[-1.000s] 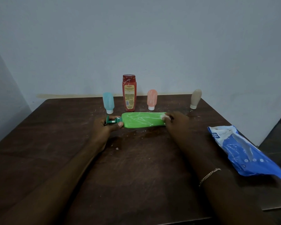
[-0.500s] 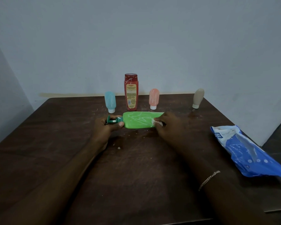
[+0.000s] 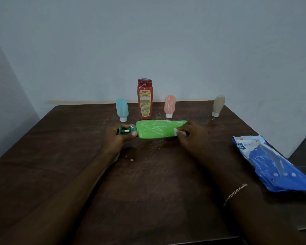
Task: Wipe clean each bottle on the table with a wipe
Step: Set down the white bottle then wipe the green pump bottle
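Observation:
A green pump bottle (image 3: 157, 129) streaked with white marks lies on its side on the dark wooden table (image 3: 148, 183). My left hand (image 3: 117, 137) grips its dark green pump head at the left end. My right hand (image 3: 191, 136) pinches a small white wipe (image 3: 179, 132) against the bottle's right end. Behind it stand a light blue bottle (image 3: 122, 109), a tall red bottle (image 3: 144, 99), a pink bottle (image 3: 169, 106) and a beige bottle (image 3: 218, 105), each upright.
A blue and white pack of wipes (image 3: 270, 163) lies near the table's right edge. White crumbs and smears dot the tabletop around the green bottle. A pale wall rises right behind the table.
My right hand slid the wipe left along the green bottle, then back to its right end. My left hand kept its hold on the pump.

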